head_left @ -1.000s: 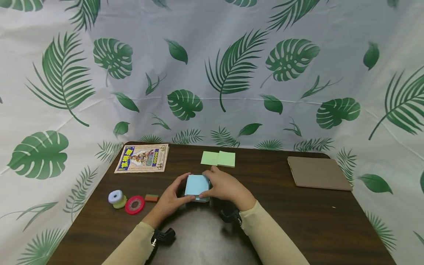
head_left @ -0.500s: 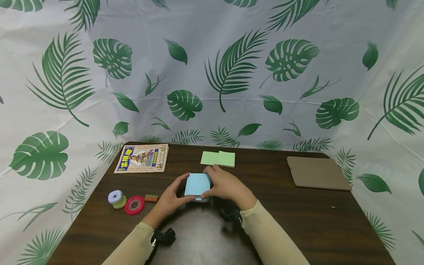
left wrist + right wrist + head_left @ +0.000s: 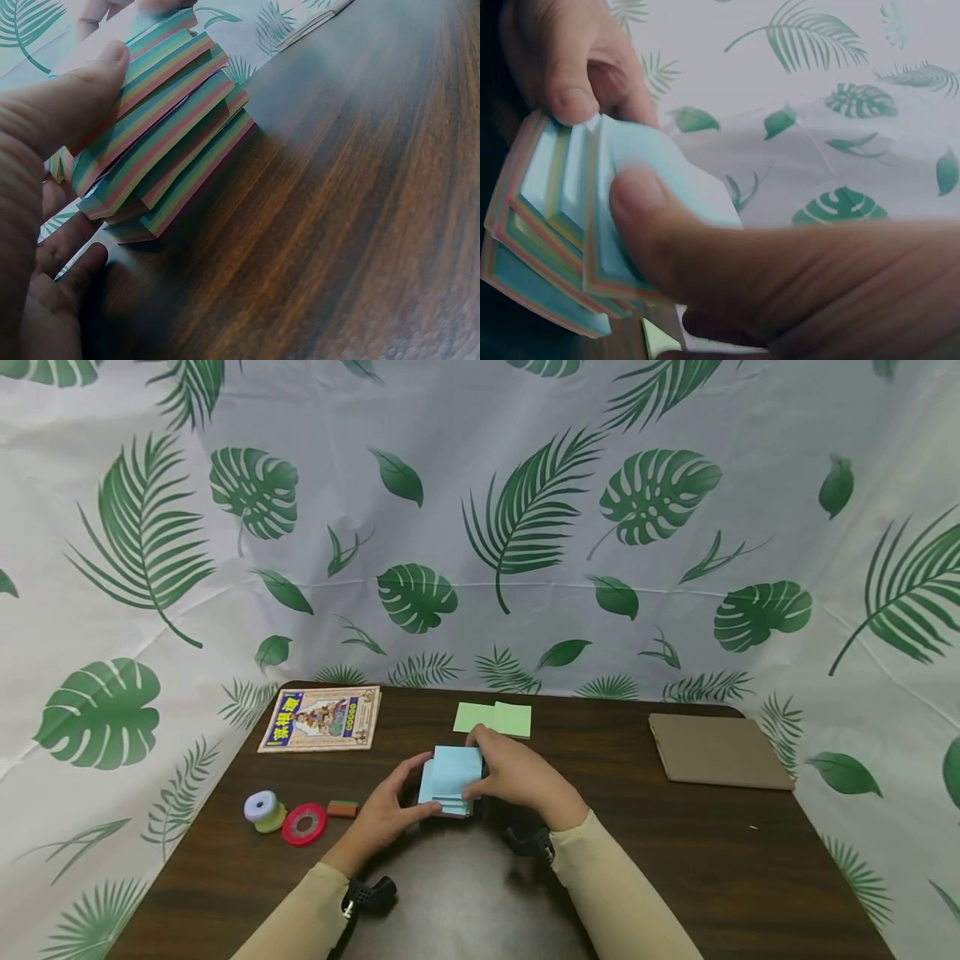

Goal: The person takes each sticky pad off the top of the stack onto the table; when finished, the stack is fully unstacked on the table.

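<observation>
My left hand (image 3: 390, 806) and right hand (image 3: 517, 774) gripped a skewed square paper pad (image 3: 452, 779) on the woodgrain tabletop (image 3: 675, 852); only the wrist views showed its striped multicoloured edges.

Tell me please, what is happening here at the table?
A person sits at a dark table and holds a block of sticky notes with both hands. The left hand steadies the block's side, thumb on its striped edge. The right hand grips the top sheets and slides them sideways, so the block is fanned into steps. Two green notes, a booklet, a brown folder and tape rolls lie around.
</observation>
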A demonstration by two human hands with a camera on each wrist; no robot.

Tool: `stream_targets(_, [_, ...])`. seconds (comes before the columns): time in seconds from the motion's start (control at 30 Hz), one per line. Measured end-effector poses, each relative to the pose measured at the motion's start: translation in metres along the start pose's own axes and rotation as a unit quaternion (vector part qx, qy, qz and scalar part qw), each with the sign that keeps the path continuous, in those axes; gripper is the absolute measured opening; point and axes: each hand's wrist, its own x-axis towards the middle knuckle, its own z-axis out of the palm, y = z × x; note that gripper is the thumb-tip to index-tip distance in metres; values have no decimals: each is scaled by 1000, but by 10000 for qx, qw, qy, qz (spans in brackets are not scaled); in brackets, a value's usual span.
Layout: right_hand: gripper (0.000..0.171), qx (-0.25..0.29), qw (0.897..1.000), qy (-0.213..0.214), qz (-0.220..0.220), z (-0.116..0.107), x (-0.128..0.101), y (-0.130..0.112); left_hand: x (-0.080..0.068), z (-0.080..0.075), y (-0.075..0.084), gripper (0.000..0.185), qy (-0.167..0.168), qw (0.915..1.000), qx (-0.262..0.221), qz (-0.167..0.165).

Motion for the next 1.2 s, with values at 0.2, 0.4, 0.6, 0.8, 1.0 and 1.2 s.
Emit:
stream_targets(0.2, [63,732,9972,-17,-162,0,4,7,1,0,-3,84,6,10000,-57,18])
stream_targets(0.4, [47,2281,9688,706,-663,19,13,30,3,0,-4,84,77,10000,-11,-55])
stream_targets(0.6, [47,3447,8981,2245,-1558,58,19,55,1,1,-4,88,7,10000,-23,-53])
stream_targets(0.8, [18,3028,8473,3861,-2032,69,22,61,-1,0,-5,87,4,10000,30,32])
stream_targets(1.0, [19,1253,8136,5345,-1915,56,20,74,0,-1,-3,87,-15,9999,-26,122])
stream_targets(1.2, [20,988,7863,5890,-1580,50,21,94,1,-1,-6,86,-51,9995,-74,289])
